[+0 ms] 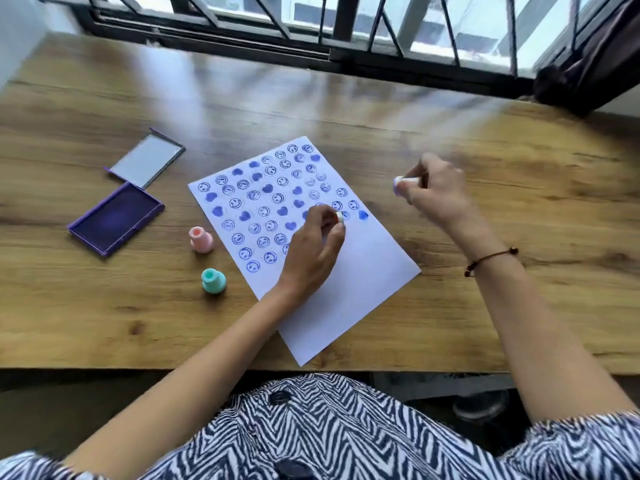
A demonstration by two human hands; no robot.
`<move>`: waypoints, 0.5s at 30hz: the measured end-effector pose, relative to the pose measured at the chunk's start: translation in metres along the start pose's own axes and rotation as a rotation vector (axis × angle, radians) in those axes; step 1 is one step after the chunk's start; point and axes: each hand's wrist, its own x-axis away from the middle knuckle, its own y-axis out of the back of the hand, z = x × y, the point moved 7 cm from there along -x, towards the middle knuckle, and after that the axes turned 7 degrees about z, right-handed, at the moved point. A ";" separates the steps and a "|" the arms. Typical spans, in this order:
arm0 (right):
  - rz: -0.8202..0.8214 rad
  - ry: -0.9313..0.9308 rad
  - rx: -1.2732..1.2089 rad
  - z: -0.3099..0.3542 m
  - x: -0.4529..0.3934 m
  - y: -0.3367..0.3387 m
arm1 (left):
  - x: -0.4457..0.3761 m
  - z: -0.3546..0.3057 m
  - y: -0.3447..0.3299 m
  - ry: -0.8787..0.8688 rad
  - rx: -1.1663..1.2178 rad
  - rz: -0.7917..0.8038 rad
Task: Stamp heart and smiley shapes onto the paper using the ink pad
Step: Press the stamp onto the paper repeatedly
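Ink pad (pixel 116 220) sits open at far left on the table (pixel 450 109), lid (pixel 145 162) just behind it. Pink stamp (pixel 201 240) and teal stamp (pixel 213 280) stand upright between pad and paper (pixel 356 282), just off the sheet's left edge.

Paper lies tilted, long axis running from far-left to near-right. Upper half is filled with blue smileys and hearts; lower right half is blank.

Left hand (pixel 313 249) is over mid-sheet, fingers (pixel 323 216) pinched on a small stamp (pixel 340 217) at the last printed row. Stamp looks tipped sideways, face not flat on the sheet; can't tell if it touches.

Right hand (pixel 434 188) hovers off the sheet's right edge, above bare table, fingers closed on a second stamp (pixel 401 183), purple-inked face pointing left toward the paper. Some blur here.

Key relation: the pad is well left of both hands, with the paper between. Left hand is nearer to it, so re-inking looks like a left-hand reach. Blank area lies toward the body from the left fingers, so the next print probably goes near-side of that row. The right stamp needs a short move left to reach the sheet.
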 end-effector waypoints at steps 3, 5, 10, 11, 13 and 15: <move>-0.011 -0.043 -0.206 -0.012 0.008 0.004 | 0.000 0.001 0.000 0.005 -0.001 -0.004; 0.002 -0.061 -0.244 -0.016 0.013 -0.002 | 0.000 0.000 0.000 0.009 0.001 -0.005; 0.065 -0.079 -0.357 -0.016 0.023 -0.020 | 0.000 -0.002 0.000 0.012 0.004 -0.007; 0.114 -0.078 -0.431 -0.013 0.026 -0.026 | 0.001 -0.004 0.001 0.004 0.000 -0.007; 0.221 -0.051 -0.576 -0.003 0.032 -0.038 | 0.001 -0.006 0.003 -0.014 -0.017 -0.015; 0.285 -0.007 -0.632 0.008 0.038 -0.047 | 0.002 -0.006 0.007 -0.011 0.015 -0.022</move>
